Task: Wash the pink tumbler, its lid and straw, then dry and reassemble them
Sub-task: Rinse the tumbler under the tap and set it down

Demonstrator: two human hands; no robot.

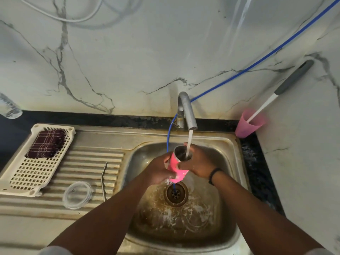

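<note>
Right now the pink cylindrical tumbler with its steel-lined mouth (177, 167) is held tilted over the basin of the stained stainless-steel sink (228, 150), above the round drain (176, 194), its open mouth turned up under the stream of water (189, 143) falling from the grey metal tap (187, 112). The left hand (159, 173) wraps its fingers round the lower body and base, where some white foam clings; the right hand (197, 162) curls round the rim end, so both hands are clamped on the one cup.

To rinse well, I would judge it best to keep the mouth centred under the stream, let it fill, then tip it out and turn it so the suds at the base wash off too; a wet, soapy wall may slip, so a firm two-handed hold makes sense.

Counting outward: one tumbler; one clear round plastic lid (77, 195) and one bent metal straw (104, 179), both lying on the ribbed drainboard; one cream perforated plastic tray (27, 179) carrying one folded maroon checked cloth (47, 144); one pale pink plastic cup (249, 124) in the corner with one white-and-grey-handled brush (283, 87) standing in it; one thin blue hose (257, 61) running down to the drain.
</note>
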